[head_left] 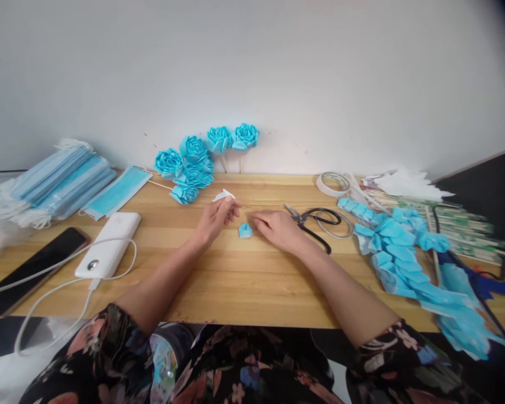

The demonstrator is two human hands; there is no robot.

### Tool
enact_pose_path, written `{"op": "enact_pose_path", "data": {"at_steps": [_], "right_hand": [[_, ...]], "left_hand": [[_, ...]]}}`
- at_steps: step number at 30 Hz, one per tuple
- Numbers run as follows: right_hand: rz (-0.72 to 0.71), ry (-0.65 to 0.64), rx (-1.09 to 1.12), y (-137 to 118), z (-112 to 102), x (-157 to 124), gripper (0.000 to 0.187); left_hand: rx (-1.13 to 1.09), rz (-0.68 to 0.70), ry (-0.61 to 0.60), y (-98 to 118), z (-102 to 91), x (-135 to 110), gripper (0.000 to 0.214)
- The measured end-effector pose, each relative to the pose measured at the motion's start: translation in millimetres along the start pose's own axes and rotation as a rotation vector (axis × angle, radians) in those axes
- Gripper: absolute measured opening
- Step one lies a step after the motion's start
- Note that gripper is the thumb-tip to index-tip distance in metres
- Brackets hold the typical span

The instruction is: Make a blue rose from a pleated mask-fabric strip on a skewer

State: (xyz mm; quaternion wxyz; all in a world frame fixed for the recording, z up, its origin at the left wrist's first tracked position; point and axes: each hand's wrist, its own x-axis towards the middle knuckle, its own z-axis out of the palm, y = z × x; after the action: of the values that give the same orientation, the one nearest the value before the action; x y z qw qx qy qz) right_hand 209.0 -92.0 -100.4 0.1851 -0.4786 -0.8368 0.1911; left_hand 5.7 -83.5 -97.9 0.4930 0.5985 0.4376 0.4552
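My left hand (216, 217) is raised a little above the wooden table (235, 280), its fingers pinched on a small white scrap of paper or tape (223, 195). My right hand (278, 228) rests palm down on the table, fingers curled and pressed together. A small folded blue piece (244, 230) lies on the wood between the two hands, just off my right fingertips. Black-handled scissors (315, 220) lie right behind my right hand.
Several blue fabric roses (193, 163) lean against the wall. A stack of blue face masks (59, 179), a white power bank (109, 244) with cable and a phone (33, 269) sit at left. A tape roll (332, 183), cut blue pieces (395, 247) and sticks lie at right.
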Motion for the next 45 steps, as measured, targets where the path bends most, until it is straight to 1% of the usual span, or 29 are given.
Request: {"op": "enact_pose_path", "data": {"at_steps": [3,6,12,15,17,19,21,22,24,26,28,30,33,35,37,39,41,43,45], "right_hand": [[0.045,0.041,-0.034,0.1,-0.4,-0.6,0.039],[0.066,0.059,-0.035,-0.4,-1.8,-1.4,0.041],[0.026,0.131,0.000,-1.8,2.3,-3.1,0.039],[0.019,0.153,-0.035,-0.3,-5.3,-2.5,0.037],[0.057,0.174,-0.086,7.5,-22.1,-1.2,0.036],[0.145,0.206,-0.153,24.1,-48.1,-0.1,0.035],[0.261,0.200,-0.275,48.5,-78.4,-0.6,0.036],[0.317,0.176,-0.361,62.2,-93.2,-2.0,0.036],[0.381,0.146,-0.411,88.0,-118.5,-8.4,0.034],[0.430,0.110,-0.443,106.5,-135.2,-19.9,0.030],[0.458,0.112,-0.468,113.5,-142.1,-35.3,0.031],[0.423,0.107,-0.462,108.5,-139.3,-51.5,0.031],[0.316,0.066,-0.411,84.9,-121.0,-69.1,0.030],[0.199,-0.036,-0.407,66.4,-104.0,-73.2,0.038],[0.125,-0.080,-0.448,51.7,-87.7,-72.2,0.046],[0.123,-0.081,-0.501,42.9,-75.3,-68.9,0.053],[0.158,-0.073,-0.540,39.5,-68.6,-66.0,0.056],[0.196,-0.062,-0.556,40.1,-67.0,-65.1,0.054],[0.227,-0.057,-0.552,42.8,-68.1,-65.6,0.048]], "left_hand": [[-0.005,-0.008,0.015,-0.1,-0.6,-0.9,0.059],[-0.002,-0.001,0.035,0.0,-1.1,-1.6,0.058],[0.023,0.007,0.054,-3.2,0.4,-1.7,0.054],[0.026,0.003,0.071,-6.4,0.6,-1.8,0.054],[0.021,-0.011,0.080,-8.0,0.1,-1.6,0.053],[0.022,-0.017,0.081,-8.0,-0.5,-1.3,0.051],[0.025,-0.015,0.079,-6.1,-1.0,-1.2,0.046],[0.025,-0.013,0.081,-4.5,-1.1,-1.2,0.044],[0.023,-0.013,0.090,-0.8,-1.1,-1.3,0.041],[0.021,-0.015,0.105,2.5,-0.8,-1.6,0.038],[0.019,-0.018,0.116,4.3,-0.4,-1.9,0.037],[0.019,-0.019,0.118,4.1,0.0,-1.9,0.037],[0.034,-0.024,0.112,0.9,0.7,-1.5,0.039],[0.055,-0.024,0.108,-1.7,1.0,-1.3,0.038],[0.097,-0.007,0.101,-3.5,0.9,-1.4,0.037],[0.165,0.039,0.092,-4.0,0.5,-2.0,0.037],[0.243,0.089,0.080,-3.8,-0.1,-2.9,0.037],[0.305,0.123,0.068,-3.7,-0.2,-3.9,0.038],[0.343,0.138,0.045,-3.7,0.9,-4.6,0.038]]}}
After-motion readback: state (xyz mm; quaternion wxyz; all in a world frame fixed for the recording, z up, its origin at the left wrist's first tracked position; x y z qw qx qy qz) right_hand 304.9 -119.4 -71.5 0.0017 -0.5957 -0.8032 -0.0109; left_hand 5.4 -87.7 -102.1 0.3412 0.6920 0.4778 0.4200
